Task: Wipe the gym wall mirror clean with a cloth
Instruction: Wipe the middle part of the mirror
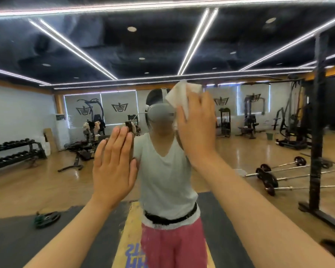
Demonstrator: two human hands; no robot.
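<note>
The left hand (114,167) is spread flat, fingers straight and together, palm against the mirror (240,147), holding nothing. The right hand (196,132), higher and just beside it, has straight fingers pressing a crumpled white cloth (179,93) to the glass; the cloth sticks out above the fingertips. Reflected behind the hands are the person in a white top, a dumbbell rack (14,153) at left and barbells (278,175) on the floor at right.

Mirror (240,147): large upright wall pane spanning the view, reflecting gym floor and ceiling lights. Cloth (179,95): white, crumpled, pressed against the glass at upper centre under the flat right hand (196,128), its upper edge protruding past the fingertips.
</note>
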